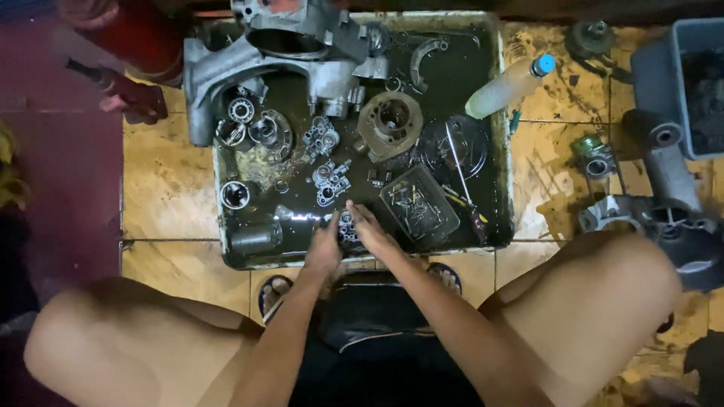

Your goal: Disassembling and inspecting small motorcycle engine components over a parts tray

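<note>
From the head camera, a person squats on the floor over a big square tray (226,226) full of dark oily liquid. Both hands meet at the tray's near edge. The left hand (326,245) and the right hand (367,226) are wrapped around one small metal gear part (348,228), with the fingers closed on it from both sides. The part sits just above the liquid.

In the tray, a clear plastic box (419,206) of small screws lies just right of the hands. A round metal cylinder (389,124) sits in the middle, and a big grey engine case (264,60) fills the far left corner. A plastic bottle (510,85) leans on the tray's far right edge.
</note>
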